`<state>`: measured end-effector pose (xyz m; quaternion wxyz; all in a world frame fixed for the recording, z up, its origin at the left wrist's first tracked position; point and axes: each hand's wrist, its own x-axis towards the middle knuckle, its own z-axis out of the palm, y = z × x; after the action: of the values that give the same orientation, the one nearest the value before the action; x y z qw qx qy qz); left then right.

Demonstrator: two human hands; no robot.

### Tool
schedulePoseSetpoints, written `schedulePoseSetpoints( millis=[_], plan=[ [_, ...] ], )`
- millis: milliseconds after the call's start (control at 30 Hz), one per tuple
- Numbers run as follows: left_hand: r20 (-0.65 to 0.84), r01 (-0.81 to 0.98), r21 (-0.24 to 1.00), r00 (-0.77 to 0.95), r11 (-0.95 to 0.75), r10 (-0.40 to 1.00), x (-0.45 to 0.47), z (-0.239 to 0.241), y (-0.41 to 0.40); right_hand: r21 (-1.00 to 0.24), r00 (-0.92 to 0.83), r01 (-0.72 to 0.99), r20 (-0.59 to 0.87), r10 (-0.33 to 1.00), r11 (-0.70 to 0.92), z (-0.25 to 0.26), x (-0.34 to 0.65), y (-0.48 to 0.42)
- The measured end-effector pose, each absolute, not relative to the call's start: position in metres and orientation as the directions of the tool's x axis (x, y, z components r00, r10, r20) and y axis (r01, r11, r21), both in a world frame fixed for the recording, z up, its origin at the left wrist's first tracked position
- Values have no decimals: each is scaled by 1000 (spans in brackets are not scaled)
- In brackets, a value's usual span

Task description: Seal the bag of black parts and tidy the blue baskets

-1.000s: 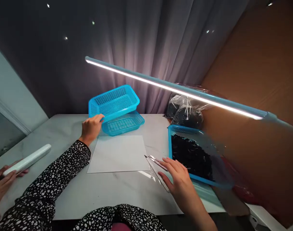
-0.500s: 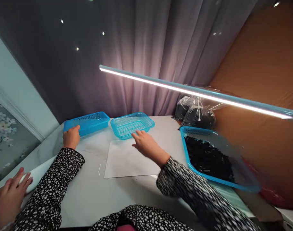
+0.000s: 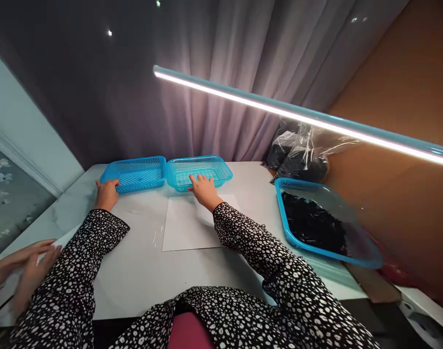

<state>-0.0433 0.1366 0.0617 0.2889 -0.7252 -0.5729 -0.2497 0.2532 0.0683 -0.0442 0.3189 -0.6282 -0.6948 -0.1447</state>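
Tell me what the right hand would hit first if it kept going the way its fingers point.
The right hand already has its fingertips at the near rim of the lighter blue basket. Straight on, it would probably meet that rim and the basket's mesh floor first.

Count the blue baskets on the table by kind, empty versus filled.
Empty blue baskets: 2, the left basket under the left hand, the middle basket under the right hand.
Basket of black pieces: 1.
Total: 3.
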Motion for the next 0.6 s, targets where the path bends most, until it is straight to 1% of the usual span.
schedulePoseSetpoints(
  millis=[67, 133, 200, 267, 300, 333, 400, 433, 500, 533, 600],
  plan=[
    [730, 972, -128, 226, -196, 645, -47, 61, 137, -195, -56, 950, 658, 751, 242, -53, 248, 49],
    [784, 970, -115, 221, -214, 580, -49, 62, 135, -154, -180, 916, 669, 721, 371, -74, 242, 25],
    [849, 964, -96, 209, -247, 485, -45, 60, 133, -116, -293, 872, 653, 698, 475, -107, 233, 2],
    [895, 950, -93, 212, -299, 394, -31, 53, 130, -118, -320, 861, 629, 709, 494, -145, 226, -16],
    [895, 934, -113, 245, -340, 373, -20, 45, 129, -121, -334, 852, 624, 706, 510, -162, 225, -24],
    [877, 909, -148, 303, -391, 374, -8, 34, 127, -139, -358, 814, 644, 676, 563, -179, 226, -30],
    [751, 804, -250, 513, -540, 416, 20, 6, 122, -169, -383, 748, 681, 625, 642, -205, 235, -42],
    [657, 732, -287, 620, -618, 430, 32, -10, 119, -188, -342, 752, 709, 618, 632, -216, 244, -47],
    [476, 603, -313, 768, -734, 428, 52, -37, 114, -244, -166, 824, 759, 630, 511, -236, 267, -55],
    [410, 562, -310, 807, -767, 426, 58, -47, 113, -299, -39, 859, 771, 635, 416, -246, 281, -59],
    [319, 531, -288, 838, -797, 443, 66, -60, 109, -437, 190, 862, 747, 637, 256, -263, 308, -63]
  ],
)
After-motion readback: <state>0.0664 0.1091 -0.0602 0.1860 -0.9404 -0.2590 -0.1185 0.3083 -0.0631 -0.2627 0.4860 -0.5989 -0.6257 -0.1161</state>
